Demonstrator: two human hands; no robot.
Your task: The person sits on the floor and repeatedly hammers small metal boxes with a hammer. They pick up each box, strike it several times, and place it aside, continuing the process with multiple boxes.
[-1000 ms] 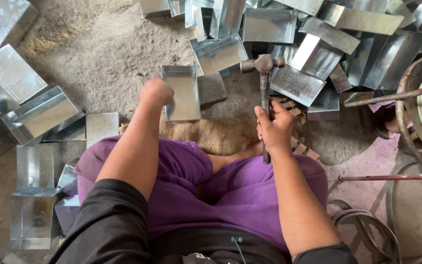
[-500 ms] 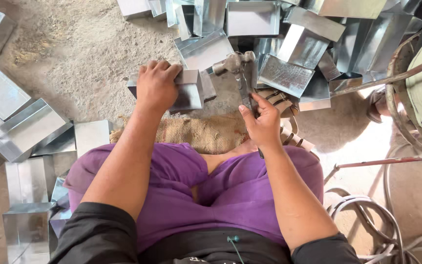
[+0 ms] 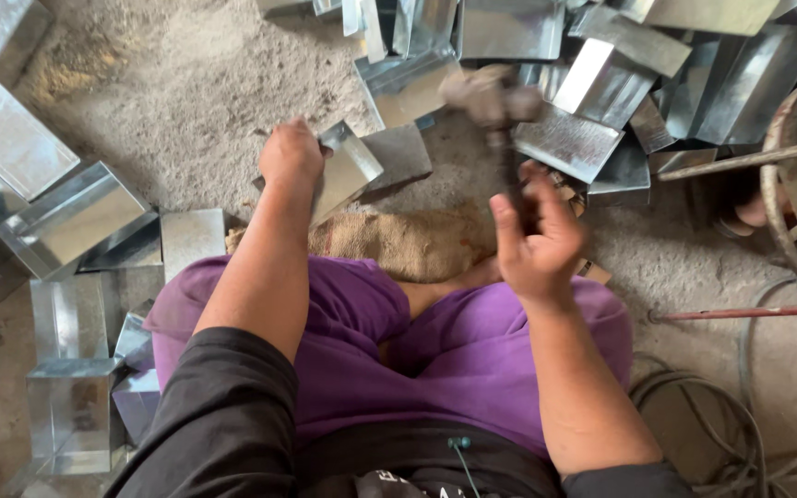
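On the floor: left hand (image 3: 290, 155) gripping folded metal sheet (image 3: 348, 171), right hand (image 3: 537, 242) clasping blurred hammer (image 3: 495, 101); a misjudged blow could strike fingers.

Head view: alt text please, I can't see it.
The left hand grips a bent shiny sheet-metal piece over a brown burlap sack, while the right hand holds a blurred wooden-handled hammer. Similar metal pieces lie around.

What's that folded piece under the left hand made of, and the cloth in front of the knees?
The folded piece under the left hand looks like thin sheet metal, likely galvanized: grey, shiny, sharply creased. The cloth looks like coarse burlap: tan, rough open weave.
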